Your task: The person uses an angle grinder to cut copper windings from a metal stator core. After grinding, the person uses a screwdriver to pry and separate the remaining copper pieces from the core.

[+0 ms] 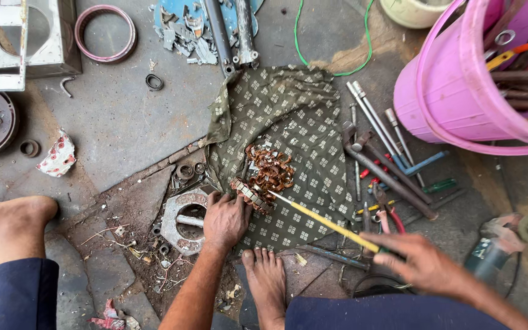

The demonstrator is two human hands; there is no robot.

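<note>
Left hand (pixel 226 219) grips the copper-wound stator (pixel 258 183) on the patterned cloth (pixel 288 116); right hand (pixel 426 264) clasps a yellow-shafted screwdriver (pixel 325 221), tip at the windings.

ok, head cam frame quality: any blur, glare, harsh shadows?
Head view: the right hand is motion-blurred, and so is the grinder beside it; the left hand, copper windings and patterned cloth are sharp. Light is flat and diffuse, without hard shadows or glare. The pink bucket bulges slightly at the frame edge.
</note>
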